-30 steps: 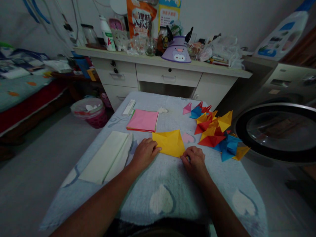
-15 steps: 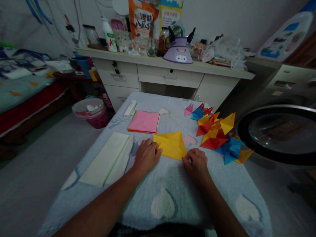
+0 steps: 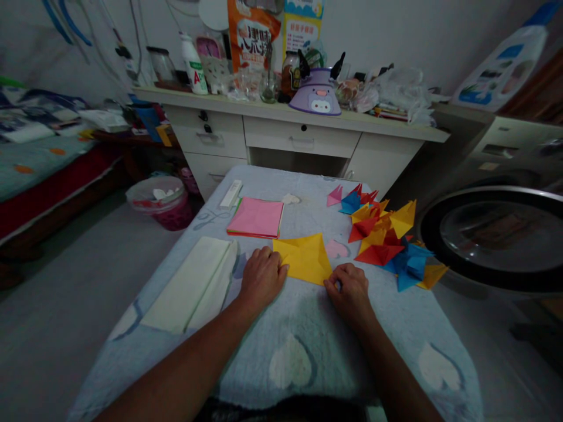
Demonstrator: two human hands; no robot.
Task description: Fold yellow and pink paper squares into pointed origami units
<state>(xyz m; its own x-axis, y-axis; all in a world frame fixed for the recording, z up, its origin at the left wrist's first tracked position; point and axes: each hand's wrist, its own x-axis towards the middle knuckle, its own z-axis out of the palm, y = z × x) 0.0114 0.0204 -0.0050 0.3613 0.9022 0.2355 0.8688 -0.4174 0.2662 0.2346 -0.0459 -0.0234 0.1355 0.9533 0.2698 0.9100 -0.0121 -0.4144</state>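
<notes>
Yellow sheet point(image 3: 307, 257) lay flat on the cloth-covered table point(image 3: 334, 351), between the two hands, its body mostly beyond the fingertips. Left hand point(image 3: 264, 272): fingers curled, at the sheet's left edge, thumb reaching over the near-left part; couldn't tell whether it gripped or only pressed. Right hand point(image 3: 349, 286): thumb and index tip brought together at the near-right corner, pinching it, the other fingers curled in. Sheet's far edge and middle were uncovered. Pink-topped paper stack point(image 3: 256, 217) sat just beyond the sheet, to the left; folded paper pieces point(image 3: 382, 234) in red, yellow, blue and pink lay to the right, apart from the right hand. Pale folded material point(image 3: 189, 284) lay left of the left hand.
</notes>
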